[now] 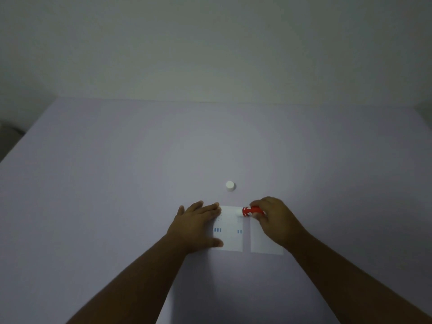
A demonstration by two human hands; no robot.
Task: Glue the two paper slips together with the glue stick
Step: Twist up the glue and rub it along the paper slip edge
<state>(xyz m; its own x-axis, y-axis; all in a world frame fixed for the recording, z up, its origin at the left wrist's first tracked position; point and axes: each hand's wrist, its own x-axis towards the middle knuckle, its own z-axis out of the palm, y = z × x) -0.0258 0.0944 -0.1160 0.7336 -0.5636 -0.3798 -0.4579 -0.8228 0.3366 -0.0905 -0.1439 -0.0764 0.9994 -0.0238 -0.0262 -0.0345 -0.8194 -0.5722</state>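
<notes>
Two white paper slips lie side by side on the table. The left slip (230, 235) carries small blue marks. Beside it, the right slip (263, 244) is plain and partly hidden under my right hand. My left hand (195, 226) lies flat with fingers spread, pressing the left slip's left edge. My right hand (272, 218) grips a red glue stick (251, 211), uncapped, held sideways. Its white tip touches the top right corner of the left slip.
The glue stick's white cap (230, 186) stands on the table a short way beyond the slips. The pale lilac table (117, 183) stretches wide on all sides, with a plain wall behind its far edge.
</notes>
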